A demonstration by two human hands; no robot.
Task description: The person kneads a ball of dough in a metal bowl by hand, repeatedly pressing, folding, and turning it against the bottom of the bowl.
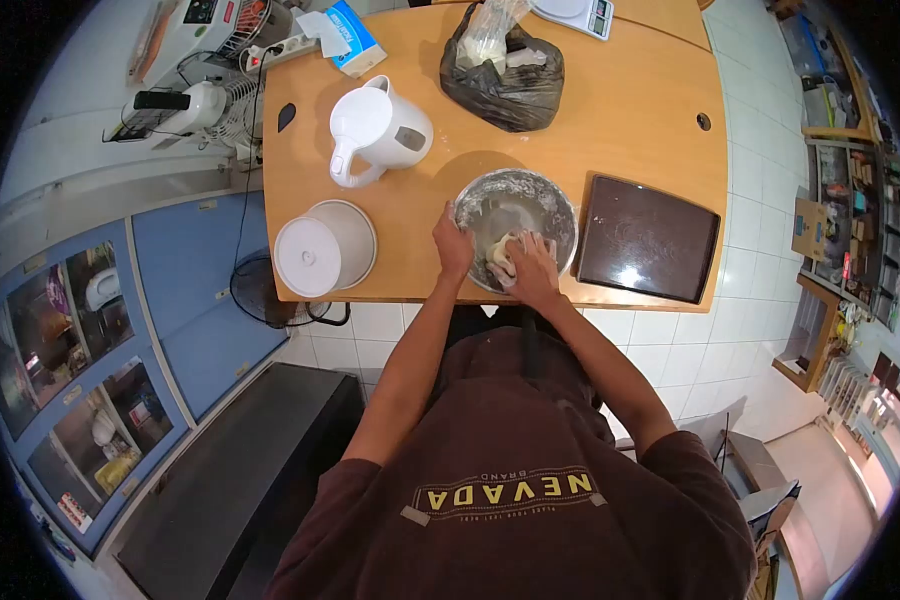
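A metal mixing bowl (518, 187) dusted with flour stands near the front edge of the table. My left hand (454, 245) grips its left rim, fingers closed over the edge. Inside the bowl, my right hand (532, 266) is closed on a lump of pale dough (501, 257), pressing it toward the near wall. White dough or flour coats the right fingers. Part of the dough is hidden beneath that hand.
A dark brown baking tray (650, 235) lies right of the bowl. To the left are a white lidded tub (325, 248) and a white electric kettle (378, 130). Behind sit a black plastic bag (515, 95), a kitchen scale (578, 12) and a blue-white tissue box (353, 40).
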